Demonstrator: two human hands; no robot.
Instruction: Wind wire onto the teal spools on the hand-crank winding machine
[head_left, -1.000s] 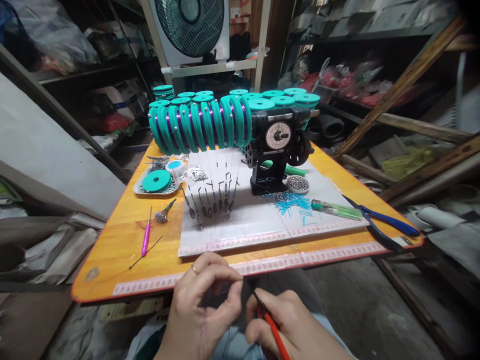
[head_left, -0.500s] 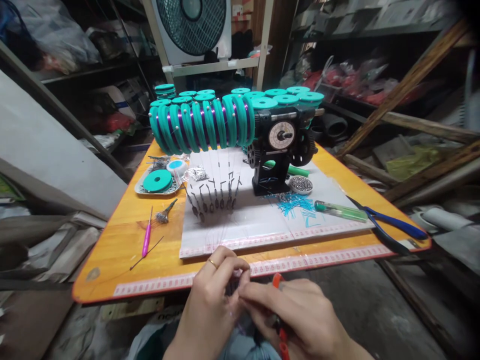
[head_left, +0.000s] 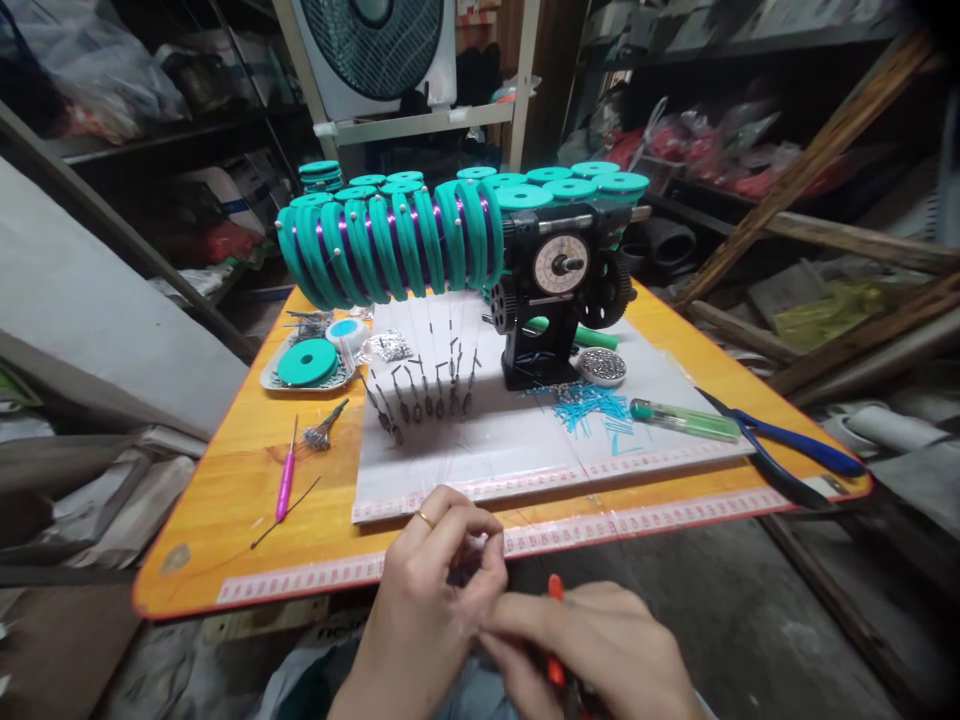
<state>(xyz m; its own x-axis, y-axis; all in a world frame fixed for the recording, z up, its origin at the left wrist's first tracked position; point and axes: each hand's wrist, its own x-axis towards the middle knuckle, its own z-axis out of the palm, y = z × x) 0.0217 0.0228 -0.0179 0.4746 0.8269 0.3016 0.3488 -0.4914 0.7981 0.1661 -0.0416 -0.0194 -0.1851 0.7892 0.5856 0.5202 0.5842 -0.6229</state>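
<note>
My left hand, with a ring on one finger, is closed in a pinch just in front of the table's near edge. What its fingertips grip is too fine to make out. Close beside it on the right, my right hand has thumb and forefinger pressed together near the left palm. A tool with red handles is tucked in the right hand, its working end hidden. Beyond the hands, a row of teal foam spools wound with purple sits on a black geared winder. Thin lines with dark weights hang below the spools.
On the white board lie blue tubes, a dish of small metal beads and a green cutter. Blue-handled pliers rest at the right edge. A pink-handled needle tool and a tray are at left.
My right hand has drawn slightly down from the left fingertips, toward the base of the left thumb. The red-handled tool has shifted down with it. The camera view has tilted a little.
</note>
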